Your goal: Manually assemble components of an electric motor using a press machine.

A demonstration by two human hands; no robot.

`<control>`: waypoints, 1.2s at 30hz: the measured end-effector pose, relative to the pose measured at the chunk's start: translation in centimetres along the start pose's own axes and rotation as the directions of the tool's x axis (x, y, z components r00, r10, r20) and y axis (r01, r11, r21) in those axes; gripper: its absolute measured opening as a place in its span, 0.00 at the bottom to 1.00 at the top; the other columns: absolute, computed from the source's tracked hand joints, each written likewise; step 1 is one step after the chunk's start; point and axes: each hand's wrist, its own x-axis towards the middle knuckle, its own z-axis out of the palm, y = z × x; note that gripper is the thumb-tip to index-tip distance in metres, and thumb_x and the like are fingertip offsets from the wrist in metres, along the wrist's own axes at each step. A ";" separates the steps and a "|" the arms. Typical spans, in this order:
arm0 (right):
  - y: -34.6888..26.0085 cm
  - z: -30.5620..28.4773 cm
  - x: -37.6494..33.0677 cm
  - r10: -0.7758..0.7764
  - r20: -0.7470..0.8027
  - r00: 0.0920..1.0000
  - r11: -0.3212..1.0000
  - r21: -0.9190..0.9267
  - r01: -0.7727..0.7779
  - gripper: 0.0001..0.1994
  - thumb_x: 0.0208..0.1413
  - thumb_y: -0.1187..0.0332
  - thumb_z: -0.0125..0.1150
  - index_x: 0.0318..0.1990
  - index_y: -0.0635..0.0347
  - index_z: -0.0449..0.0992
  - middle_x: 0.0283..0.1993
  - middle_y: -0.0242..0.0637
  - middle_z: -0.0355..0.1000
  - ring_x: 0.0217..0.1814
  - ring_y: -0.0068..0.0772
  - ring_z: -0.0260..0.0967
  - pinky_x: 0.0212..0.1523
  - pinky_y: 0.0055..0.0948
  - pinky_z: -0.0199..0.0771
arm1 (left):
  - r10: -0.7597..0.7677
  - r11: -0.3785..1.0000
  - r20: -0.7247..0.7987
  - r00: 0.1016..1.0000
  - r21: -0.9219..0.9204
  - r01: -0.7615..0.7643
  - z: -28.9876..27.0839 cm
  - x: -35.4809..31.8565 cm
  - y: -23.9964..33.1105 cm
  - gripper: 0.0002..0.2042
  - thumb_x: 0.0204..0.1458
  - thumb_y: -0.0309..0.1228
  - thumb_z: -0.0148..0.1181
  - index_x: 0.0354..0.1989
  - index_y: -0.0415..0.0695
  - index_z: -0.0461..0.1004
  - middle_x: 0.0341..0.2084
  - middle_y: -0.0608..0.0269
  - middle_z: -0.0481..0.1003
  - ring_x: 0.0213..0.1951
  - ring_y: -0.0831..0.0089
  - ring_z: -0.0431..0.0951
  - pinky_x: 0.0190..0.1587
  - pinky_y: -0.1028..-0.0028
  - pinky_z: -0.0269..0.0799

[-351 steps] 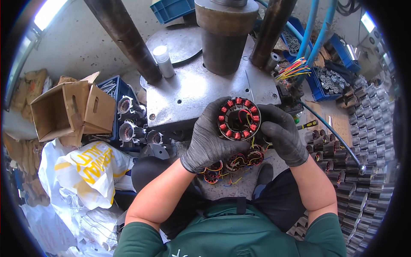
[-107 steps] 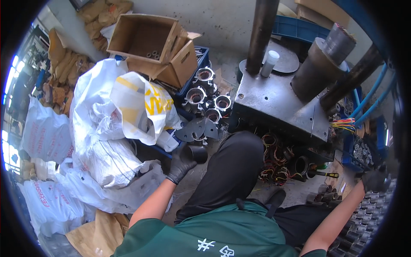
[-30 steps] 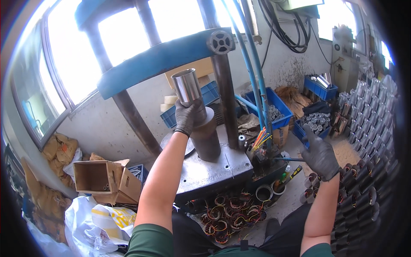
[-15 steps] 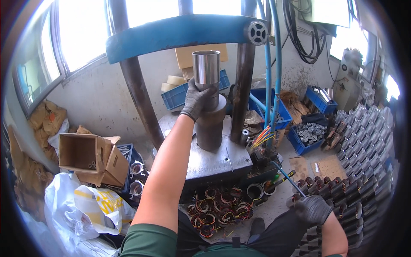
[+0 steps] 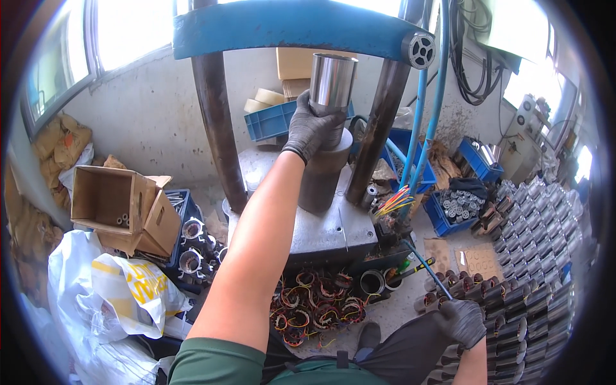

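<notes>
My left hand, in a dark grey glove, is wrapped round the lower part of a shiny metal cylinder. The cylinder stands upright, its open rim facing up, above a thick dark round block on the press table. Whether the cylinder rests on the block is hidden by my fingers. Overhead runs the blue crossbeam of the press, between dark steel columns. At the lower right, my gloved right hand is closed on the end of a thin blue lever that slants up toward the press.
Wound copper coils with coloured leads lie below the table. Many metal cylinders stand in rows on the right. Blue hoses hang beside the right column. A cardboard box and plastic bags are on the left.
The whole view has shifted slightly. My left hand keeps its hold on the metal cylinder, and my right hand stays on the lever, a little lower in the picture.
</notes>
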 end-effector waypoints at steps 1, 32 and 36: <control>-0.1 0.0 0.0 0.009 -0.023 1.000 0.999 0.031 -0.008 0.10 0.52 0.57 0.70 0.30 0.53 0.84 0.26 0.45 0.78 0.30 0.51 0.80 0.33 0.47 0.80 | 0.031 0.999 0.013 0.999 -0.041 -0.031 0.0 0.1 -0.2 0.51 0.38 0.35 0.86 0.70 0.39 0.58 0.57 0.50 0.76 0.57 0.64 0.78 0.64 0.67 0.74; 0.0 -0.1 0.1 0.062 -0.095 0.994 0.973 0.228 -0.039 0.09 0.51 0.64 0.72 0.31 0.59 0.83 0.31 0.48 0.79 0.33 0.53 0.79 0.36 0.47 0.79 | 0.075 0.997 0.050 0.996 0.005 -0.076 -0.4 1.7 -2.2 0.56 0.36 0.39 0.88 0.71 0.38 0.55 0.59 0.50 0.75 0.59 0.63 0.77 0.66 0.68 0.71; 0.4 -2.9 3.3 -0.068 -0.215 0.974 0.952 0.278 0.128 0.11 0.51 0.72 0.74 0.42 0.59 0.82 0.41 0.47 0.82 0.40 0.52 0.82 0.42 0.45 0.82 | 0.084 0.996 0.093 0.992 -0.040 -0.081 -0.6 1.7 -2.2 0.57 0.36 0.41 0.88 0.72 0.39 0.53 0.60 0.50 0.74 0.61 0.63 0.75 0.67 0.69 0.70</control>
